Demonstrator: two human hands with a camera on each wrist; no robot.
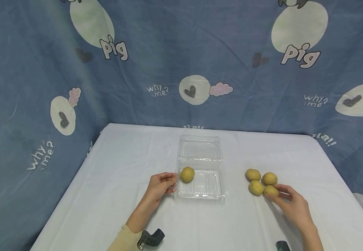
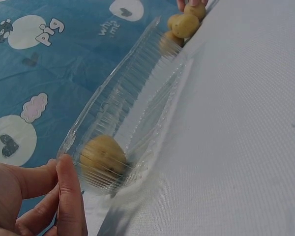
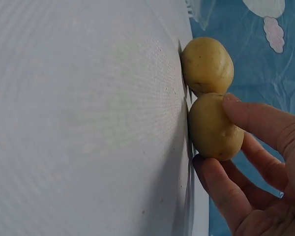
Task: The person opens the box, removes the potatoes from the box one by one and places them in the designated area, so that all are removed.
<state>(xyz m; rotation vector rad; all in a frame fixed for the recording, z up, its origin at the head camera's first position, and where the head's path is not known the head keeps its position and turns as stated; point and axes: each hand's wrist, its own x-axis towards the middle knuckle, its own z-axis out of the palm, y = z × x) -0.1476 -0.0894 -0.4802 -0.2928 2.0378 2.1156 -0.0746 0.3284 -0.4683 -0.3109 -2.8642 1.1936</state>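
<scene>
A clear plastic clamshell box [image 1: 205, 184] lies with its lid [image 1: 199, 148] folded back, away from me. One small yellow potato [image 1: 187, 174] sits in the left part of its base. My left hand [image 1: 160, 188] pinches the left rim of the box between thumb and fingers, as the left wrist view also shows. On the right, my right hand [image 1: 291, 205] grips the nearest potato [image 3: 215, 127] of a small cluster, thumb on one side and fingers on the other. That potato still appears low at the cloth, touching or very near its neighbour [image 3: 207, 65].
Several potatoes, among them one at the back left [image 1: 252, 174] and one at the front left [image 1: 256, 188], stand close together right of the box. A white cloth [image 1: 131, 164] covers the table. Behind hangs a blue printed curtain [image 1: 143, 62].
</scene>
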